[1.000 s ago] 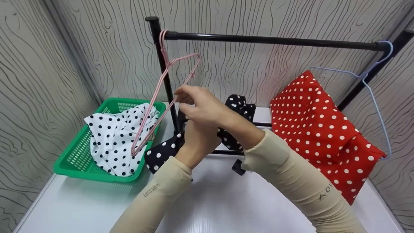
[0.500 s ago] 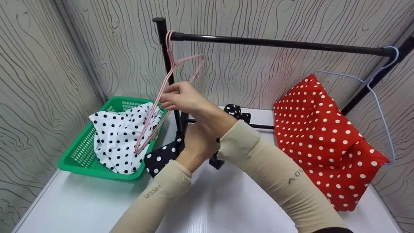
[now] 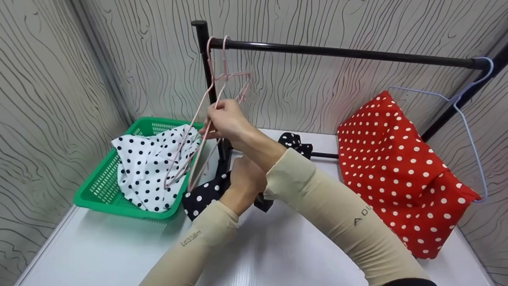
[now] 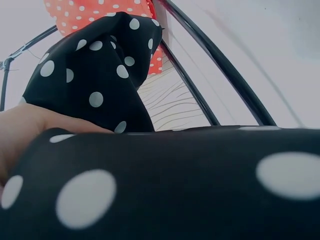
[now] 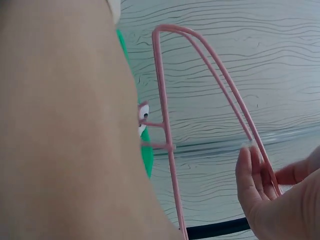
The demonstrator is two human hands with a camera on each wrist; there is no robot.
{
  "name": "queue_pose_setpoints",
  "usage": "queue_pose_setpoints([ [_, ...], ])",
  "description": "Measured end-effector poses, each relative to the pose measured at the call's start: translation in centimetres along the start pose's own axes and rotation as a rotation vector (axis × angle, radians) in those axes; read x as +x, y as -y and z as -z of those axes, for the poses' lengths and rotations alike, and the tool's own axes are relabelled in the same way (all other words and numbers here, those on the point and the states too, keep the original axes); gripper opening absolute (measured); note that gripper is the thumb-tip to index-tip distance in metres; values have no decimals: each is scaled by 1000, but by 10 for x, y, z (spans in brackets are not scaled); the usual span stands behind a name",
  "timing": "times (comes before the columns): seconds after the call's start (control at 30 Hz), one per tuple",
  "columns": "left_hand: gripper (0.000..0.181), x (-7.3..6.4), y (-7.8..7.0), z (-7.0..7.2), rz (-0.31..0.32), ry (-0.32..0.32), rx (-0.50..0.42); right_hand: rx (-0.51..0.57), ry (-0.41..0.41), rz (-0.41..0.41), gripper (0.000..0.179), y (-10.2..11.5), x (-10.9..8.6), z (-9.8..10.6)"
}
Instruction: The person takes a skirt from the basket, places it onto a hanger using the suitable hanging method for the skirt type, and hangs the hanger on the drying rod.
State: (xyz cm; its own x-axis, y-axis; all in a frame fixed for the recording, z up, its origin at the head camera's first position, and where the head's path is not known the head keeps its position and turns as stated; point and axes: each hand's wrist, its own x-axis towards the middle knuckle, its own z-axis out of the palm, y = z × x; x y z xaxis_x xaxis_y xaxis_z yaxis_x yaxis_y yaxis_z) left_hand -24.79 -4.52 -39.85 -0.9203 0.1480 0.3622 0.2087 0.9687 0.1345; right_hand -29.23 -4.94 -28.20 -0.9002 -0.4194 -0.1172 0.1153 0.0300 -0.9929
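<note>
Two pink hangers hang at the rail's left end. My right hand (image 3: 228, 121) pinches the sloping wire of the nearer pink hanger (image 3: 199, 159), whose bent end shows large in the right wrist view. The other pink hanger (image 3: 195, 113) hangs just left of it. Lower down, my left hand (image 3: 247, 174) grips a black cloth with white dots (image 3: 204, 194), which spreads out on both sides of the wrists. In the left wrist view, folds of this black cloth (image 4: 107, 75) fill much of the picture, with part of the hand at left. My left fingers are mostly hidden in the head view.
A black rack with a top rail (image 3: 325, 50) stands on the white table (image 3: 254, 254). At left is a green basket (image 3: 91, 202) with a white black-dotted cloth (image 3: 154, 167). At right, a red white-dotted cloth (image 3: 397, 174) hangs on a blue hanger (image 3: 470, 143).
My right hand has moved left to the pink hangers and taken hold of one. That hanger has slid right along the rail, apart from the other. My left hand stays low with the black cloth.
</note>
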Motion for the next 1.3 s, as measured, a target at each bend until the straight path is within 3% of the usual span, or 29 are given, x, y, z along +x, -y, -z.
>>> queue_pose_setpoints([
  [0.17, 17, -1, 0, -2, -15, -12, -59, 86, -83, 15, 30, 6, 0, 11],
  [0.4, 13, -6, -1, -5, -134, -119, -51, 4, -167, 69, 55, 14, 12, 34],
  [0.63, 14, -7, -7, -6, -142, -101, -149, -155, -214, 190, 39, 14, 19, 48],
  [0.83, 16, -10, -7, -10, -162, -120, -121, -323, -242, 340, 27, 16, 19, 50],
  [1.07, 27, -10, 0, -10, -135, -93, -154, -355, -257, 414, 22, 34, 13, 45],
  [1.13, 28, -9, 1, -8, -129, -103, -144, -347, -252, 410, 20, 41, 8, 47],
  [1.3, 25, -8, 4, -4, -108, -61, -73, -287, -235, 369, 20, 54, -10, 60],
])
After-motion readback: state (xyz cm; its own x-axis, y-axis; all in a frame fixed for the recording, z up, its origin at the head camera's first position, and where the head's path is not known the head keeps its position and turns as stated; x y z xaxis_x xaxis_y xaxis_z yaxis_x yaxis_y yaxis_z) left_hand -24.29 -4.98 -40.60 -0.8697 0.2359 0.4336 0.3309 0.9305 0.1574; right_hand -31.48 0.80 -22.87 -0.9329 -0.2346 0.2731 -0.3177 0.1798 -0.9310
